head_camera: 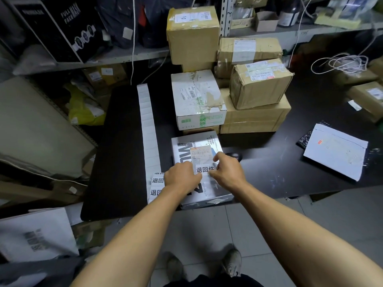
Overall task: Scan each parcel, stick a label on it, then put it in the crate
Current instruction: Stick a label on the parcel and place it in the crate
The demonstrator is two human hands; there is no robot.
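Note:
A flat grey-white parcel (187, 146) lies at the front edge of the black table (124, 162). A shipping label (202, 153) is on its top. A white sticker (204, 169) with black characters sits just below that label, between my two hands. My left hand (182, 176) covers the sticker's left end, fingers curled down on it. My right hand (227, 170) pinches its right end between thumb and forefinger. A long strip of white labels (148, 125) runs down the table left of the parcel, with printed stickers (156, 186) at its near end. No crate is identifiable.
Stacked cardboard boxes (255, 96) and a white box (198, 100) stand behind the parcel. A dark object (235, 155) lies right of my right hand. A white flat mailer (335, 151) rests at the right. Shelves with packages line the back; white parcels lie on the floor left.

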